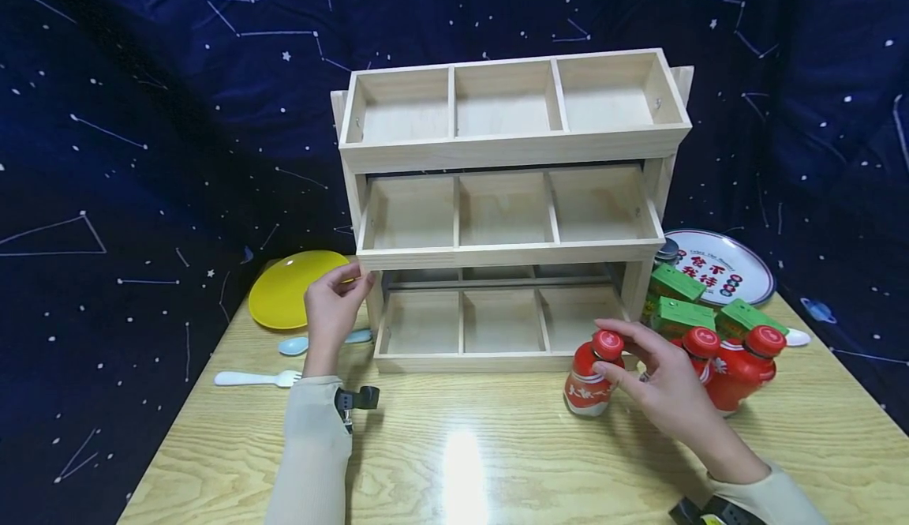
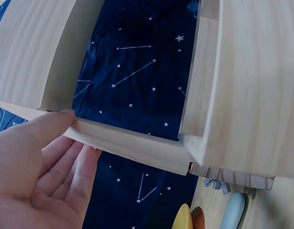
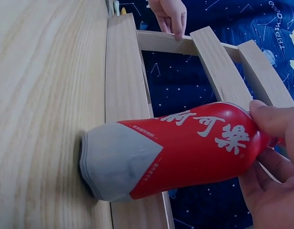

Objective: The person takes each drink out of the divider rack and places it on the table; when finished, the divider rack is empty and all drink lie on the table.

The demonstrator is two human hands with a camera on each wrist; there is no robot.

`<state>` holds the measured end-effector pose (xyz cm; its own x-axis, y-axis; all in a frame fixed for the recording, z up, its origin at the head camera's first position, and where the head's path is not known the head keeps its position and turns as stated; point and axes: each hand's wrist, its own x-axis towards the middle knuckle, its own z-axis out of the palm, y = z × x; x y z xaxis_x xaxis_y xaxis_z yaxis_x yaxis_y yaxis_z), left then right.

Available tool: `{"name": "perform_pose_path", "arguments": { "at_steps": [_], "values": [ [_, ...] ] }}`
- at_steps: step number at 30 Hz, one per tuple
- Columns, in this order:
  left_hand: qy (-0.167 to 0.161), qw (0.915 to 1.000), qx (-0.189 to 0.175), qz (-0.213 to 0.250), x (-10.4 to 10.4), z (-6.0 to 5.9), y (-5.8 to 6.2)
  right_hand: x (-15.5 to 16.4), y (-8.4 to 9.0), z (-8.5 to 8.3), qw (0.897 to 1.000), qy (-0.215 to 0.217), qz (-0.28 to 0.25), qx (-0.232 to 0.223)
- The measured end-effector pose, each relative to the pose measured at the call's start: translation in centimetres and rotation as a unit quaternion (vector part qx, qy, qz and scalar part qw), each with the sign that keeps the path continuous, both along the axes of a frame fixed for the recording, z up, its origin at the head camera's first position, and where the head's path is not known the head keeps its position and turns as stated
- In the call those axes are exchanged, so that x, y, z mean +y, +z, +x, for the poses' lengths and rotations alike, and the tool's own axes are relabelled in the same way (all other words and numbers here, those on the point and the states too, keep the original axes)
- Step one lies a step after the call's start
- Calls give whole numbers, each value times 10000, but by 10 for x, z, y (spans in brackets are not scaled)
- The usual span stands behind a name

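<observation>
The head camera looks down and forward over the table [image 1: 497,446], taking in the whole wooden rack [image 1: 507,209] from fairly near. The left wrist camera sits very close under the rack's left edge [image 2: 132,145], facing upward. The right wrist camera, close at table level, shares that rack [image 3: 125,95] and the left hand [image 3: 169,14].

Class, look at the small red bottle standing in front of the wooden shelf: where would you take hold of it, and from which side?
Probably at the narrow neck under the round cap of the red bottle, coming from the right. It stands upright with the shelf close behind it, and the right hand already pinches it at the top from that side. The wider body suits a fuller wrap.
</observation>
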<state>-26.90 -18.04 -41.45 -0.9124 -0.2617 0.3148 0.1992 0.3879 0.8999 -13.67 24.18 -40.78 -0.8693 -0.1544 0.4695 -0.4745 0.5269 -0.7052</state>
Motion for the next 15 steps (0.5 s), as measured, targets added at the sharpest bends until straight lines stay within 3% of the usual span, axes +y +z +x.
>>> {"name": "perform_pose_path", "arguments": {
  "at_steps": [9, 15],
  "values": [
    [-16, 9998, -3, -181, -2, 2, -2, 1, 12, -1, 9999, 94, -122, 48],
    [-123, 9996, -72, -248, -3, 7, 5, 6, 35, -1, 9989, 236, -275, 301]
  ]
}}
